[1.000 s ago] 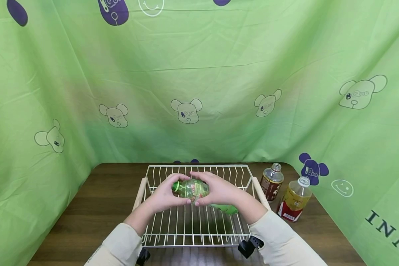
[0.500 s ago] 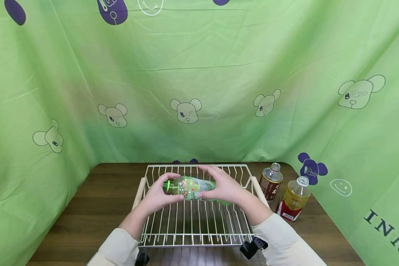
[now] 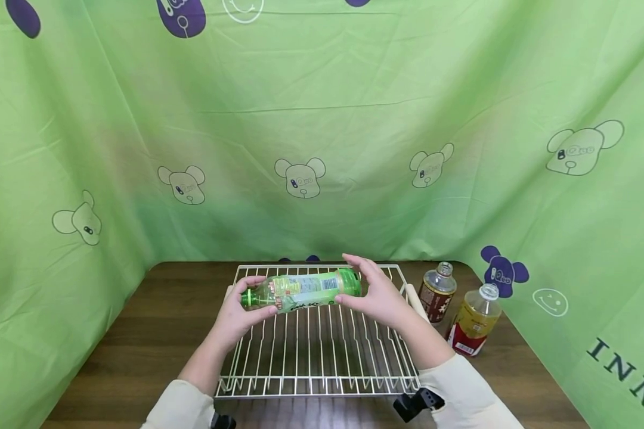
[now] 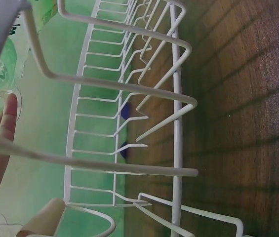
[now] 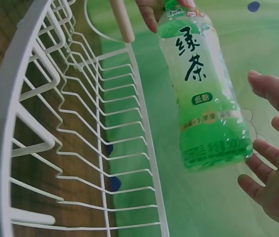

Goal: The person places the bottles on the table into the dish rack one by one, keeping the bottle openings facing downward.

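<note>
Green bottle point(image 3: 305, 291) higher, farther left

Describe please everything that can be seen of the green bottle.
The green bottle looks like see-through plastic, with a green cap on and a green label bearing dark characters and a barcode. It is held on its side above the white wire rack. The left hand grips its cap end; the right hand is spread beside its base; contact there is unclear.
</note>
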A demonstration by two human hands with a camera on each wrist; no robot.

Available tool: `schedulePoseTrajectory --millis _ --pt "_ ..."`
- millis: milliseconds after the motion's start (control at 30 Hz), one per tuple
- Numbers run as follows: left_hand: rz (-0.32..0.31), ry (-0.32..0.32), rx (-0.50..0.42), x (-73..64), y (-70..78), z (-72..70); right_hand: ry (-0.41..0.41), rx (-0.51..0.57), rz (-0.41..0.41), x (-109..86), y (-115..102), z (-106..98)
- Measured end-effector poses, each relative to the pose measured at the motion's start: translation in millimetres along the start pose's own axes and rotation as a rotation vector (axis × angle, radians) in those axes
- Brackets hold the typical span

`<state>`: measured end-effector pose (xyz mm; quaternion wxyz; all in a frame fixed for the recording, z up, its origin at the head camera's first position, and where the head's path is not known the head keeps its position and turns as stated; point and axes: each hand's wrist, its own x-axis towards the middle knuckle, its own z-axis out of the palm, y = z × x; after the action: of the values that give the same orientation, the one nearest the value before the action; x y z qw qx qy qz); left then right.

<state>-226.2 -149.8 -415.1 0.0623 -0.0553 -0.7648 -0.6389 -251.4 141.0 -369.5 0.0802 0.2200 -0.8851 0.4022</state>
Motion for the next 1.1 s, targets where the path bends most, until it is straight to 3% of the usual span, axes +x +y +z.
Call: schedulePoseTrajectory --millis 367,733,967,1100 --pt "-0.03 0.059 -0.179 -6.7 0.9 -1.4 0.058 0.157 0.08 -9.6 7.7 4.1" --pt "0.016 0.142 -0.416 -8.0 2.8 8.3 0.127 0.306 0.132 -15.3 7.0 19.0" --pt "0.01 0.156 -0.437 -9.3 -0.1 14.6 0.134 0.389 0.133 -14.3 3.3 23.4" --pt "-0.026 0.116 -0.406 -10.9 -2.3 18.5 0.144 0.439 0.127 -13.1 0.2 23.7"
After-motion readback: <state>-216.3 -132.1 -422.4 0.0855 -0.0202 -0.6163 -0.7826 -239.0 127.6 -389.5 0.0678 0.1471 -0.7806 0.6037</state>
